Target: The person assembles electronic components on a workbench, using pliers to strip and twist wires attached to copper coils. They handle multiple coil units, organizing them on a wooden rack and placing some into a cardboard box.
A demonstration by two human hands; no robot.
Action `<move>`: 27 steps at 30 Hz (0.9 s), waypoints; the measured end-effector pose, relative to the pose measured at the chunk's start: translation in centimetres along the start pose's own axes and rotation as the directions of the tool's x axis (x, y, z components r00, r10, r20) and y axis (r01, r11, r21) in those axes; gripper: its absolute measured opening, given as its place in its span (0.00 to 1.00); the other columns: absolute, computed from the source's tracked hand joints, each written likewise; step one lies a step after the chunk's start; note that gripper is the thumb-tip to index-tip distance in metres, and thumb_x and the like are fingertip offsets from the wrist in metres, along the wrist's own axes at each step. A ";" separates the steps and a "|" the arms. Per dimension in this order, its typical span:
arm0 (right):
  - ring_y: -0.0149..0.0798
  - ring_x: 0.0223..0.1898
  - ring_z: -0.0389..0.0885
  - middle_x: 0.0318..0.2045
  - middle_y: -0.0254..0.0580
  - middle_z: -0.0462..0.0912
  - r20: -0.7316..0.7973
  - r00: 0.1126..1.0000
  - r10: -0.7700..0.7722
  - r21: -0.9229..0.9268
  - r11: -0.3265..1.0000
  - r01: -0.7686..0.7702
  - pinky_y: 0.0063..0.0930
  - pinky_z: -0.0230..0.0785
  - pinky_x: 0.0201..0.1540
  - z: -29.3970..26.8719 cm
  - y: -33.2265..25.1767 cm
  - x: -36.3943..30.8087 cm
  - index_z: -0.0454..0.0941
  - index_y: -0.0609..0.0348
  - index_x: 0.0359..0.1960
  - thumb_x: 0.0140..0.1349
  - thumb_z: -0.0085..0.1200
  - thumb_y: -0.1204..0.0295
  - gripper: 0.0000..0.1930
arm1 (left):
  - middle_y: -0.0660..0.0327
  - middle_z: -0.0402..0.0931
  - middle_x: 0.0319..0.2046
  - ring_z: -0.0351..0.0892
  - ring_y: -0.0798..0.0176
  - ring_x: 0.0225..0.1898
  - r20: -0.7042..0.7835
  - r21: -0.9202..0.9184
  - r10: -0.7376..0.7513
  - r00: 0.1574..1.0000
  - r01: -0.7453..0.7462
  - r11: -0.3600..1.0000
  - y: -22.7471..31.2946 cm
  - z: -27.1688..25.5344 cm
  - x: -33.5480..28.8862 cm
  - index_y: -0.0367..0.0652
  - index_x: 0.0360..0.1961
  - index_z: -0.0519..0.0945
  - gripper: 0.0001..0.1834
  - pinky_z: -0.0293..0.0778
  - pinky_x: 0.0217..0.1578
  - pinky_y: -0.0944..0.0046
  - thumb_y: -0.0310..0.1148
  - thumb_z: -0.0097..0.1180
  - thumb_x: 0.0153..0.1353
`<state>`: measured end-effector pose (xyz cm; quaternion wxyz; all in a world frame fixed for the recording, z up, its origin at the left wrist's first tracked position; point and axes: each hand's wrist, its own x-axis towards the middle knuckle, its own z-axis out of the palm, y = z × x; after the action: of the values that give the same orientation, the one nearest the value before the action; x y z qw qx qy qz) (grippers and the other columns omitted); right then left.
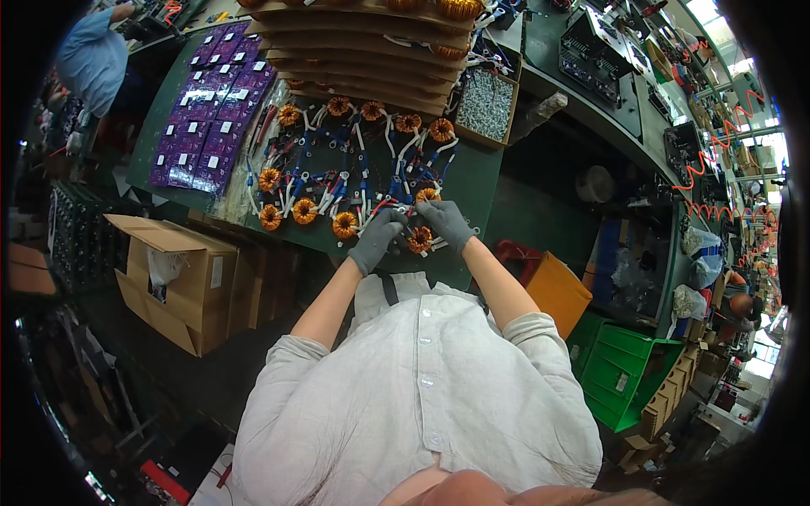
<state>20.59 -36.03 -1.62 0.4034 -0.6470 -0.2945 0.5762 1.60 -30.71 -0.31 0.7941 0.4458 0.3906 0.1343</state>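
My left hand [379, 242], in a grey glove, is closed at the table's near edge, with thin red and white wires [386, 205] at its fingertips. Just right of it, my gloved right hand [447, 225] is closed around part of a wired coil. That copper-wound ring coil [419, 239] hangs between and below my hands, its leads running up to the fingers. A second ring coil [428, 196] lies just beyond my right hand. Several more ring coils [344, 224] with blue-sleeved leads lie in rows across the green table [316, 239]. My fingers hide the exact gripping points.
Stacked cardboard layers [363, 63] holding coils stand at the back, beside a box of small metal parts [486, 103]. Purple circuit boards [202, 110] lie left. An open carton [181, 282] stands lower left; an orange bin [561, 291] and green crate [620, 371] stand right.
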 end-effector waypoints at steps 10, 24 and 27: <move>0.30 0.34 0.80 0.33 0.40 0.82 -0.022 0.996 0.086 0.176 0.981 -0.080 0.20 0.72 0.40 -0.1 1.5 0.4 0.79 0.67 0.39 0.60 0.57 0.71 0.11 | 0.68 0.76 0.21 0.71 0.75 0.22 -0.162 0.219 -0.009 0.987 0.045 0.975 0.1 0.9 1.5 0.42 0.29 0.79 0.04 0.66 0.23 0.74 0.30 0.61 0.53; 0.23 0.29 0.74 0.26 0.34 0.81 -0.068 0.988 -0.138 -0.070 0.989 0.133 0.20 0.68 0.34 0.1 0.2 -0.7 0.81 0.63 0.32 0.56 0.59 0.72 0.07 | 0.58 0.80 0.28 0.81 0.57 0.30 -0.247 0.752 0.331 0.911 -0.035 0.658 0.5 3.3 0.6 0.44 0.39 0.78 0.15 0.75 0.32 0.60 0.42 0.58 0.56; 0.22 0.29 0.73 0.25 0.32 0.80 -0.049 0.984 -0.169 -0.133 0.978 0.161 0.20 0.67 0.34 1.1 0.1 -2.1 0.80 0.64 0.31 0.56 0.59 0.73 0.06 | 0.57 0.80 0.31 0.80 0.53 0.33 -0.025 0.892 0.584 0.812 -0.246 0.380 -2.1 2.1 2.5 0.48 0.42 0.77 0.16 0.75 0.34 0.56 0.43 0.58 0.55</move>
<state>19.14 -37.70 -0.65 0.4162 -0.6620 -0.3711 0.5008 4.53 -31.79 -2.68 0.3242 0.8322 0.4056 0.1946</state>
